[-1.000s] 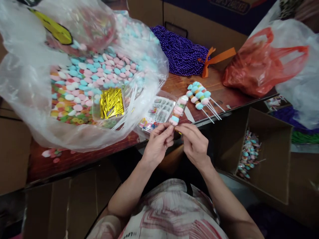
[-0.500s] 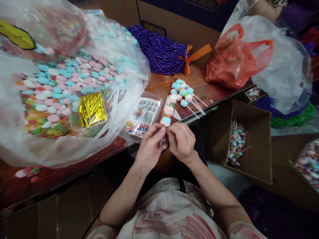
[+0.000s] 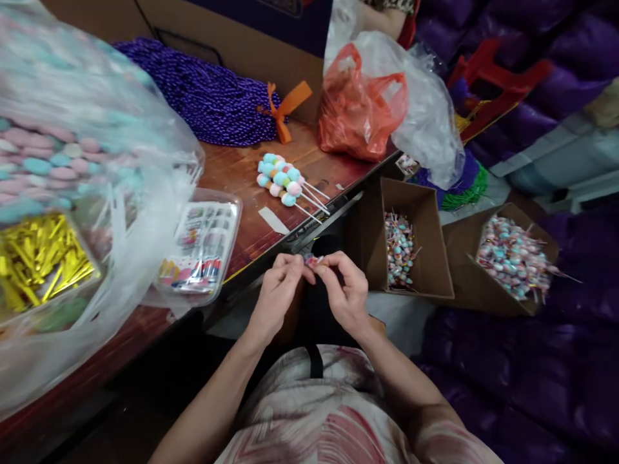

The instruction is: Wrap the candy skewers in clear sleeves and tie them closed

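Just off the table's front edge, my left hand (image 3: 278, 293) and my right hand (image 3: 345, 290) meet with fingertips pinched. Between them a small pink bit of a wrapped candy skewer (image 3: 312, 261) shows; my fingers hide the rest of it. Beyond my hands, several candy skewers (image 3: 280, 177) of pink, blue and white sweets lie side by side on the table, white sticks toward the right. A clear plastic tray (image 3: 232, 251) with printed labels (image 3: 198, 241) sits to the left of my hands. Gold twist ties (image 3: 43, 258) fill a clear container further left.
A big plastic bag (image 3: 140, 109) of loose sweets covers the table's left. Purple bead strands (image 3: 203, 96) and a red plastic bag (image 3: 360, 109) stand behind. On the right are two cardboard boxes (image 3: 432, 245) holding finished candy skewers (image 3: 515, 254). Another person's arm (image 3: 387, 22) shows at the top.
My view has swung to the right. The wrapped candy skewer, which stuck up beyond my fingers, is now mostly hidden between them. My hands have moved away from the table edge.
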`<action>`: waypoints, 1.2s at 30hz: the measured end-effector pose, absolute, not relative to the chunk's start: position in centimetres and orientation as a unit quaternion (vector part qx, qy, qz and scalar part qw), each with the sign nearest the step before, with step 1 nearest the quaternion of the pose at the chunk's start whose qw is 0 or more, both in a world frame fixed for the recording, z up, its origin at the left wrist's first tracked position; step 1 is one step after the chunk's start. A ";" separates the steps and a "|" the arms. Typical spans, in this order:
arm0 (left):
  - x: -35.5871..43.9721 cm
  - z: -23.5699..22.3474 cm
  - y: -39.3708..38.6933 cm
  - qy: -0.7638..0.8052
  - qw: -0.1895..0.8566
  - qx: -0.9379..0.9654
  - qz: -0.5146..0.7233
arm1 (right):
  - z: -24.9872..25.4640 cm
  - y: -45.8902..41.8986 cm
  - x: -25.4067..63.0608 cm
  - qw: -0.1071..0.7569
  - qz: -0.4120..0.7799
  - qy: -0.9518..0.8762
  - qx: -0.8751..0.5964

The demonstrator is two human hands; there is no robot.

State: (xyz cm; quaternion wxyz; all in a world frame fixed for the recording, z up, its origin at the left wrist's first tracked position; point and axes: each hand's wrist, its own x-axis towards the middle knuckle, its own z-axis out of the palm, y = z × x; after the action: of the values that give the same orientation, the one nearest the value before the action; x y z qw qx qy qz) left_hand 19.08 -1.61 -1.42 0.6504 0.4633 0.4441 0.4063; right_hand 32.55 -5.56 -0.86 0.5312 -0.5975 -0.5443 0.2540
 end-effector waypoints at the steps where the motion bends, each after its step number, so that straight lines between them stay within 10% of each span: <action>1: 19.5 -1.7 -1.7 0.445 0.658 0.470 0.385 | -1.2 -5.8 32.7 0.537 0.231 -0.548 -0.598; 13: 24.3 -3.5 -3.1 0.418 0.815 0.267 0.300 | -4.1 -9.1 35.9 0.551 0.233 -0.478 -0.643; 27: 17.1 -1.0 0.6 0.433 0.367 0.642 0.516 | -9.0 -7.2 43.9 0.691 0.431 -0.051 -0.579; 36: 4.7 -3.2 6.1 0.659 0.215 0.627 0.356 | -10.0 -4.0 39.7 0.612 0.490 -0.125 -0.609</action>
State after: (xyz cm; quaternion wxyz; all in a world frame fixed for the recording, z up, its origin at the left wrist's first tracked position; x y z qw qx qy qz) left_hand 4.69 6.08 -3.16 0.2154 0.6269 0.6588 0.3558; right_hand 39.71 -3.97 -10.03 0.6119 -0.6086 -0.1246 0.4896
